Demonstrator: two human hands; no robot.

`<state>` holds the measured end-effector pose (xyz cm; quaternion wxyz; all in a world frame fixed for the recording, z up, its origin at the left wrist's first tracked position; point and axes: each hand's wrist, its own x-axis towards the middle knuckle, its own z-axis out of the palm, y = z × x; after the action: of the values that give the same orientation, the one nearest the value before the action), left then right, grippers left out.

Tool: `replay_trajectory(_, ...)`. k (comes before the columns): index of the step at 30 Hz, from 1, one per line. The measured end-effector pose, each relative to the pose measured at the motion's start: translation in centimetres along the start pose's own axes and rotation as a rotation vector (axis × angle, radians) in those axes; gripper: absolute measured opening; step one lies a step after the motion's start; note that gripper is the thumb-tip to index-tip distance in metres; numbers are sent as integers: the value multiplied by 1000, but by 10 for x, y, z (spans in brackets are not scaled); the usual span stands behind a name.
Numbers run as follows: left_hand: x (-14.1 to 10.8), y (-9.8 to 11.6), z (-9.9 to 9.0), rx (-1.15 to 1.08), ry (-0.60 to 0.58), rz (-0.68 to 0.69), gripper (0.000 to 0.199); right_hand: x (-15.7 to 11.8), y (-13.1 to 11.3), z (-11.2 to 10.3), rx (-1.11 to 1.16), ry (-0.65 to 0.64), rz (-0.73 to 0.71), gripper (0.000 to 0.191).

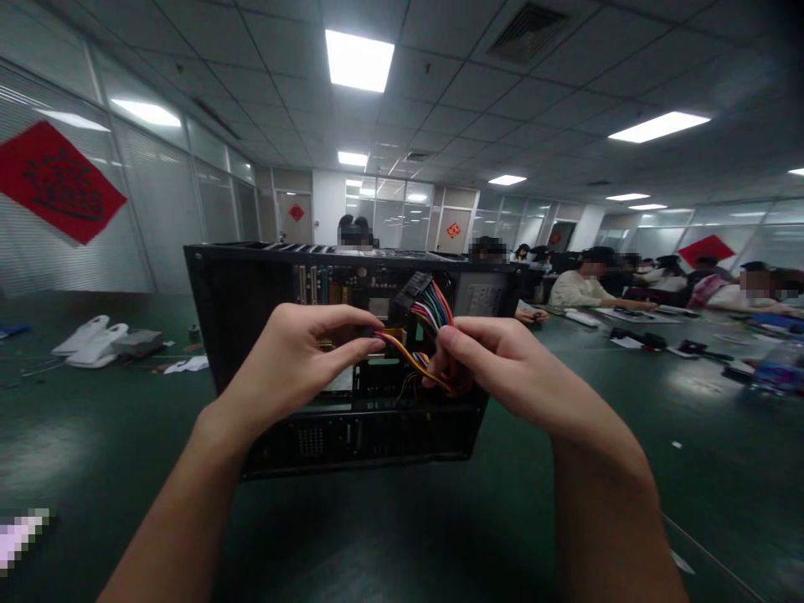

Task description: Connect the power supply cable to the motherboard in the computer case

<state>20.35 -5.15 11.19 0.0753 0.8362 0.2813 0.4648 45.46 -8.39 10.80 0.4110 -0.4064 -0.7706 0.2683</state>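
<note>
An open black computer case [251, 289] stands on the green table in front of me, its circuit boards showing inside. My left hand [307, 343] pinches the small dark connector [372, 332] at the end of a thin cable with yellow, red and black wires [405, 352]. Around a bundle of colored power wires [445, 311] my right hand [496, 352] is closed. A wide black multi-pin plug [413, 290] tops that bundle, pointing up and left. Behind the wires sits the power supply [477, 295] at the upper right of the case. Some right fingers are hidden by the wires.
On the left of the green table [126, 452] lie a white plastic bag [85, 342], a grey box [139, 343] and white paper [187, 365]. People [584, 285] sit along the right side, with a keyboard [583, 318], small dark items and a clear plastic container [779, 368] nearby.
</note>
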Motion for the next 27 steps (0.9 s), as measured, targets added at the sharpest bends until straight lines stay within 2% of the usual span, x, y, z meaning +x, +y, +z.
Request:
replay_trajectory(4, 0, -1, 9, 97, 105, 56, 31, 2, -4, 14, -7, -50, 2, 51)
replay_trajectory(6, 0, -3, 14, 90, 146, 63, 40, 4, -6, 21, 5, -59, 8, 51)
replay_trajectory(8, -1, -5, 16, 108, 145, 75, 46, 5, -7, 25, 14, -59, 4, 51)
replay_trajectory(10, -1, -8, 17, 179, 138, 104, 43, 6, -8, 29, 12, -59, -7, 51)
replay_trajectory(13, 0, -14, 20, 328, 163, 187, 38, 8, -7, 34, -6, -73, -36, 51)
replay_trajectory(16, 1, -23, 26, 427, 180, 267, 42, 14, -2, 37, -97, -52, -65, 54)
replay_trajectory(17, 1, -27, 28, 446, 172, 281, 43, 17, 2, 38, -155, 8, -84, 53)
replay_trajectory(19, 1, -35, 31, 472, 141, 283, 44, 26, 12, 40, -304, 238, -172, 42)
replay_trajectory(21, 2, -45, 34, 490, 103, 245, 43, 36, 24, 43, -477, 472, -334, 30)
replay_trajectory(22, 3, -49, 35, 497, 80, 217, 41, 41, 30, 45, -565, 526, -418, 33)
replay_trajectory(24, 4, -58, 39, 502, 19, 157, 36, 50, 43, 52, -734, 486, -525, 41)
replay_trajectory(25, 4, -63, 43, 498, -20, 128, 34, 55, 50, 56, -805, 429, -532, 41)
replay_trajectory(27, 4, -74, 51, 476, -115, 76, 29, 62, 65, 66, -910, 319, -455, 38)
